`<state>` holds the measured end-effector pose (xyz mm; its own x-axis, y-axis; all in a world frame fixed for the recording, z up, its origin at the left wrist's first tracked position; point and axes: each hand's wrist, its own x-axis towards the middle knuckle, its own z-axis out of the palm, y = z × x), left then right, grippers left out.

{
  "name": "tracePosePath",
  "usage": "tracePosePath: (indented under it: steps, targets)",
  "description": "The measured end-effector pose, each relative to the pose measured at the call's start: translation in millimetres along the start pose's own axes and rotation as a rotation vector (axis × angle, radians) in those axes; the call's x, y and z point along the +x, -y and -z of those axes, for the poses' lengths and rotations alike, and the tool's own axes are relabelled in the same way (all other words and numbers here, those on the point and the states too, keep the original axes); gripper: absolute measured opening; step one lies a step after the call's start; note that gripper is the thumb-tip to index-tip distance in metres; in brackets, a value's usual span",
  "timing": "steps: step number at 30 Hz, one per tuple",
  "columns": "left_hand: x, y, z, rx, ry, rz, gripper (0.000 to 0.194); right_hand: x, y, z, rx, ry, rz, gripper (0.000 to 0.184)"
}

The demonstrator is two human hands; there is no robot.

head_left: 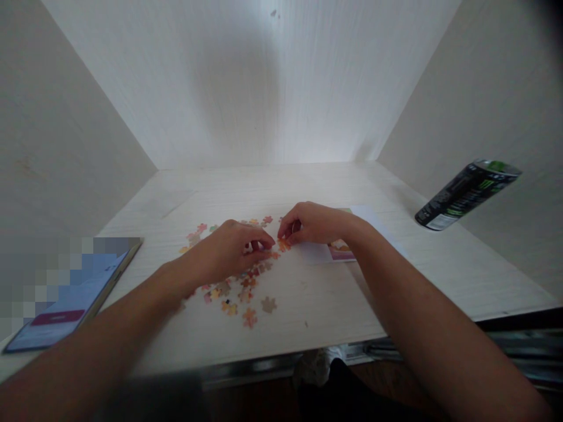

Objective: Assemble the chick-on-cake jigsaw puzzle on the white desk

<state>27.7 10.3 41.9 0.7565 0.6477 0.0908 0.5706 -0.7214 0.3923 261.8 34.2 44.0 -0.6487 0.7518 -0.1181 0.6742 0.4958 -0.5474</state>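
Observation:
Over a scatter of small jigsaw pieces [250, 317], my left hand [233, 249] is closed, thumb and fingertips around a small orange-pink jigsaw piece [275, 255]. Just to its right, my right hand [314, 224] pinches at orange jigsaw pieces [285, 244] on the table; its fingertips partly cover them. More pieces in pink, yellow, red and grey lie beneath and around my left hand, partly hidden by it. A white sheet with a coloured picture [341, 251] lies under my right wrist, mostly covered.
A black and green drink can [466, 194] stands at the right by the side wall. At the left edge lies a blue book-like or boxed item [73, 305], partly blurred out. The white table [316, 310] is enclosed by walls on three sides; its front edge is near my body.

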Motion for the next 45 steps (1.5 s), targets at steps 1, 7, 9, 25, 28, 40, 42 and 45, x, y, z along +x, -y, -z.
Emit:
tracePosePath:
  steps: [1, 7, 9, 25, 28, 40, 42, 45]
  targets:
    - [-1, 1, 2.2, 0.007, 0.004, -0.005, 0.016, 0, -1, 0, -0.010, -0.008, -0.002, 0.023]
    - [-5, 12, 18.9, 0.041, -0.042, -0.011, 0.021, 2, 2, -3, 0.000, -0.021, -0.012, 0.023]
    - [-6, 17, 25.0, 0.080, -0.077, 0.017, 0.023, 2, 5, -5, 0.028, 0.003, -0.018, 0.025]
    - [-19, 25, 37.2, -0.048, 0.200, -0.014, 0.013, 7, 22, -17, 0.064, 0.028, 0.050, 0.016]
    - [-17, 15, 26.9, -0.021, 0.215, -0.076, 0.014, 5, 11, -12, 0.025, -0.013, 0.026, 0.019]
    - [-15, 13, 31.3, -0.020, 0.211, -0.088, 0.016, 5, 2, -9, -0.010, -0.014, -0.071, 0.016]
    - [-16, 19, 40.0, -0.031, 0.163, -0.037, 0.017, 7, -1, -10, -0.029, -0.079, -0.060, 0.015]
    - [-21, 37, 56.2, 0.026, 0.023, 0.102, 0.019, 9, -5, -10, -0.074, -0.242, -0.054, 0.015]
